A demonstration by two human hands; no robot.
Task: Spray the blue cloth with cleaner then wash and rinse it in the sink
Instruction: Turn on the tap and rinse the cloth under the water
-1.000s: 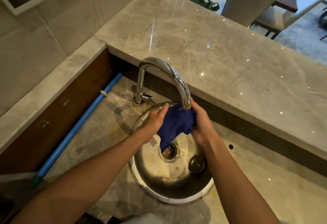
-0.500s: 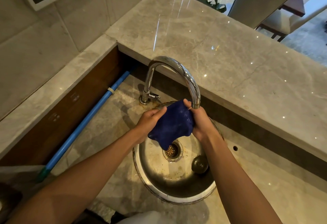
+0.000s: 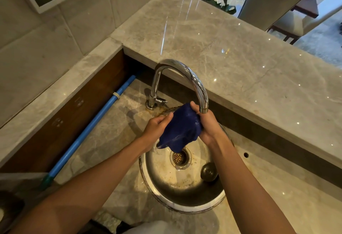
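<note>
The dark blue cloth (image 3: 180, 129) is wet and bunched, held over the round steel sink (image 3: 185, 203) just under the spout of the chrome faucet (image 3: 194, 80). My left hand (image 3: 157, 127) grips its left side and my right hand (image 3: 207, 124) grips its right side, thumb on the top edge. The lower corner of the cloth hangs above the drain strainer (image 3: 180, 158). No cleaner bottle is in view, and I cannot tell whether water is running.
A dark drain plug (image 3: 209, 171) lies in the basin at the right. A blue pipe (image 3: 92, 128) runs along the wooden wall at the left. A raised marble counter (image 3: 249, 58) stands behind the faucet, with plants and chairs beyond.
The cloth has been spread wider between my hands and its hanging end is shorter and bunched. Both hands stay under the spout; the view has shifted slightly.
</note>
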